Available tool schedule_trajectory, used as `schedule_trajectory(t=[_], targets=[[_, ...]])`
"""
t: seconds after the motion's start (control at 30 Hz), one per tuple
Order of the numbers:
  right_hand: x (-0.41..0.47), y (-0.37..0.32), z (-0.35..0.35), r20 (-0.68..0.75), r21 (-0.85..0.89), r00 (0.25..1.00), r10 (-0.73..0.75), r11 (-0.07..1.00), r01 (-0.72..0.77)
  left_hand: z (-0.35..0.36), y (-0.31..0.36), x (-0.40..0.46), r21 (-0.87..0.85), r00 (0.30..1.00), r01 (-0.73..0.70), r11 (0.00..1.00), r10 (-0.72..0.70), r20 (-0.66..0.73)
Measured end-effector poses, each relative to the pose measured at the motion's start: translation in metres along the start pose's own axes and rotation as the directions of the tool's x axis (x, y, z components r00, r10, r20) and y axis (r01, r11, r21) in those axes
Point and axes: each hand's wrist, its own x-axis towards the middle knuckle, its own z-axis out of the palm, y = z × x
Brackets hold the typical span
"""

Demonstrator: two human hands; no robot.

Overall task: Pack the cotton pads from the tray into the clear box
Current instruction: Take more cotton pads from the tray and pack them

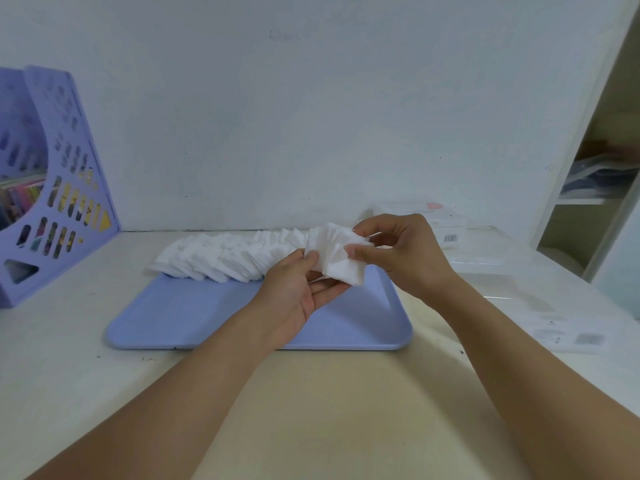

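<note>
A long row of white square cotton pads lies along the far edge of a light blue tray. Above the tray's right part, both hands hold a fanned bunch of pads. My left hand cradles the bunch from below with palm up and fingers curled round it. My right hand pinches its top and right side between thumb and fingers. The clear box lies on the table to the right of the tray, faint and partly hidden behind my right hand.
A purple magazine file with books stands at the far left. A white carton with a barcode sits at the back right. A clear lid or package lies near the right. A shelf unit rises at the right edge.
</note>
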Motion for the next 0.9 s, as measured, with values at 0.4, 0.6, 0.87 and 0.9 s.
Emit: schedule_trajectory(t=[0.4,0.6,0.87,0.9], targets=[[-0.001,-0.007,-0.009,0.189,0.231,0.980,0.054,0.968,-0.098,-0.001,-0.004,0.003,0.114,0.998,-0.059,0.992,0.057,0.019],[0.000,-0.004,-0.012,0.142,0.147,0.985,0.095,0.982,-0.116,0.000,-0.003,0.000,0.119,0.994,-0.067,0.991,0.057,0.092],[0.001,-0.003,-0.012,0.135,0.095,0.987,0.086,0.991,-0.100,0.003,-0.001,-0.002,0.101,0.999,-0.036,0.994,0.033,0.030],[0.000,-0.003,-0.012,0.143,0.083,0.986,0.085,0.992,-0.098,0.003,0.000,-0.002,0.112,1.000,-0.027,0.993,0.025,0.016]])
